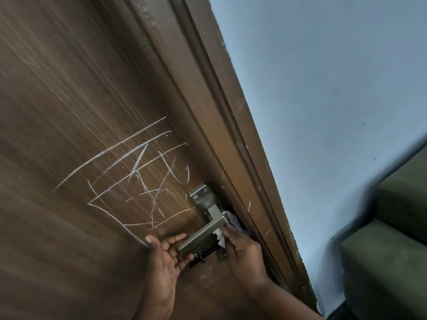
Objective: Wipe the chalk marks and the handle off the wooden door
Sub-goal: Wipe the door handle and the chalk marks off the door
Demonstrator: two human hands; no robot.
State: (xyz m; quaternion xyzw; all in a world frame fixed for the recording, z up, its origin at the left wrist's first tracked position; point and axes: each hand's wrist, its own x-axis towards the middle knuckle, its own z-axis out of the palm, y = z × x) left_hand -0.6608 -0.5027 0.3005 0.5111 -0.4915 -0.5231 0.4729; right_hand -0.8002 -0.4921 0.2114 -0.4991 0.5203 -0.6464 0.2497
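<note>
White chalk marks (136, 179), a tangle of crossing lines, cover the dark wooden door (69, 100) left of the lock. A square metal lever handle (203, 229) hangs from its plate (202, 196). My left hand (165, 252) cups the free end of the handle from below, fingers curled around it. My right hand (240, 243) presses a crumpled white tissue (227, 224) against the handle near its corner. A dark key or latch (203, 256) sticks out under the handle.
The brown door frame (221, 116) runs diagonally to the right of the handle. Beyond it is a pale blue wall (323, 88). A dark green upholstered seat (388, 239) fills the lower right corner.
</note>
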